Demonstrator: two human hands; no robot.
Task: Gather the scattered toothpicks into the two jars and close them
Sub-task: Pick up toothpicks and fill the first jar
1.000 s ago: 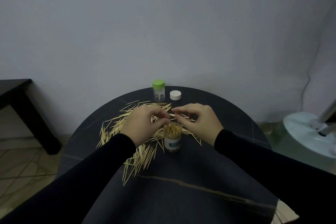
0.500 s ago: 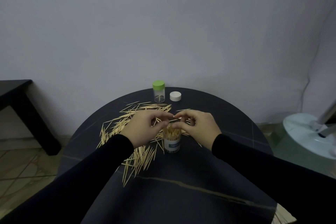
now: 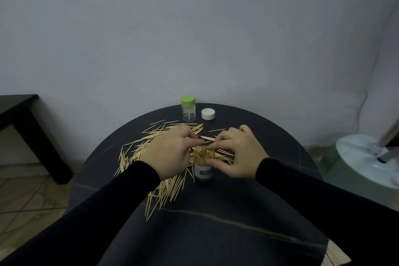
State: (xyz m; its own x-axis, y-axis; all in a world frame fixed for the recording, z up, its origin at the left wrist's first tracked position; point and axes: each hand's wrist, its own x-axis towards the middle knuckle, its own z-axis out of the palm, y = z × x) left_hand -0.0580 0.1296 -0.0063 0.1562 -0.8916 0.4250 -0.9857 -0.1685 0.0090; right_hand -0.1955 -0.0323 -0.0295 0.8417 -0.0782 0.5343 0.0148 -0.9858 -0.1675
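The right hand point(image 3: 238, 155) is curling round the open jar point(image 3: 203, 166) mid-table – thumb at its side, forefinger over the packed toothpicks inside. The left hand point(image 3: 170, 154) is hovering beside it, fingers bent over the scattered toothpicks point(image 3: 151, 147) – whether it is pinching any, I cannot tell.

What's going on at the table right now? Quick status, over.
Left hand curled over toothpicks. Right hand grips open jar, nearly full. Green-lid jar shut, almost empty. White lid off.

The open jar point(image 3: 203, 170), gripped by the right hand point(image 3: 238, 155), bears 1 teal label strip just below the thumb. Its pale lettering is too blurred to read. No other text, number or sign can be read anywhere.
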